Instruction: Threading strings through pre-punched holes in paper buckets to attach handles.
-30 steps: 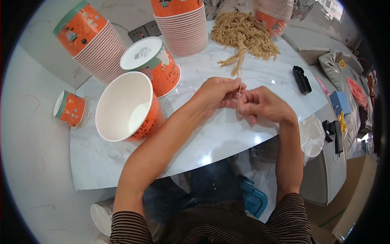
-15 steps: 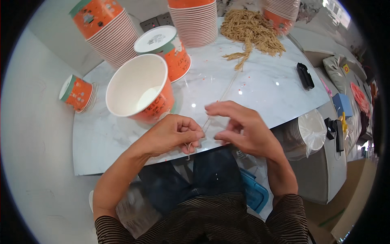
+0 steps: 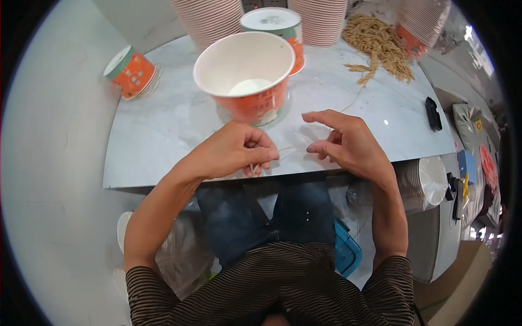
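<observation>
A second ago both hands meet over one strand; now they are apart, so the strand runs loose between them, its end secured on one side only. The left hand (image 3: 239, 149) pinches the tan twine strand (image 3: 286, 148) near the table's front edge, a short bit hanging below the fingers. The right hand (image 3: 353, 141), at three o'clock from it, has thumb and forefinger spread; whether its curled lower fingers touch the strand I cannot tell.

Counted: one open paper tub (image 3: 239, 108) at twelve o'clock from the left hand; one upturned tub (image 3: 272, 20) at its one o'clock; two tall tub stacks, at its eleven (image 3: 209, 22) and two (image 3: 318, 22); one short upturned stack (image 3: 133, 73) at nine. From the right hand, one twine heap (image 3: 378, 46) lies between twelve and one, one black case (image 3: 433, 114) near two. Tubs per stack are too blurred to count.
</observation>
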Demonstrator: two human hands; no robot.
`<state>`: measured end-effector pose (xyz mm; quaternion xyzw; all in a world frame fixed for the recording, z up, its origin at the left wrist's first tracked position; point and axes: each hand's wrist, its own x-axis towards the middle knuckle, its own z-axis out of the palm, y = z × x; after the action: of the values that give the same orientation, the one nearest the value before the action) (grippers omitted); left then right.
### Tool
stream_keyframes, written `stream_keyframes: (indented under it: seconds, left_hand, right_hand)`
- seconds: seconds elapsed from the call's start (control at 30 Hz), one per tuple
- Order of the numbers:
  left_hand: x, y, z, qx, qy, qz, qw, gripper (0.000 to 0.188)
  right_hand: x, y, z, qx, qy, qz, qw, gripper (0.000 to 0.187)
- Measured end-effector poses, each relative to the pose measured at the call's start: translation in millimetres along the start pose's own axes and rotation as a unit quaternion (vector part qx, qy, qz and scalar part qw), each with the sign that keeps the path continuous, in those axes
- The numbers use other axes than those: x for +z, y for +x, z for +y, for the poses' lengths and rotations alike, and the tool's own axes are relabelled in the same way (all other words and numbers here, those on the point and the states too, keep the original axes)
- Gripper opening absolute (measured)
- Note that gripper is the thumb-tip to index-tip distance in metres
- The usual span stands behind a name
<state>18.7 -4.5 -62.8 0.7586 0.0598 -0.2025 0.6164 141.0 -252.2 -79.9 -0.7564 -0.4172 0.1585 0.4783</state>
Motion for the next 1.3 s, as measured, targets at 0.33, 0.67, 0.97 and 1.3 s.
stream_keyframes:
  seconds: [0.33,0.67,0.97,1.3]
  left_hand:
    - [-5.9,-21.4,-11.0,-0.023,0.080,0.022,0.996,0.022]
    - [-9.8,-43.2,10.1,0.041,0.196,0.084,0.976,0.018]
    - [-89.6,-26.5,25.0,0.342,0.584,0.302,0.672,0.035]
    - [-32.6,-40.1,56.1,0.226,0.310,0.265,0.885,0.015]
  right_hand:
    - [61.2,4.2,-11.4,-0.006,0.104,-0.070,0.992,0.010]
    - [57.4,-2.9,-1.2,0.026,0.147,-0.075,0.986,0.015]
    - [36.8,-4.8,-1.9,0.112,0.217,-0.002,0.970,0.016]
    - [38.6,-1.2,-18.1,0.043,0.249,0.144,0.957,0.014]
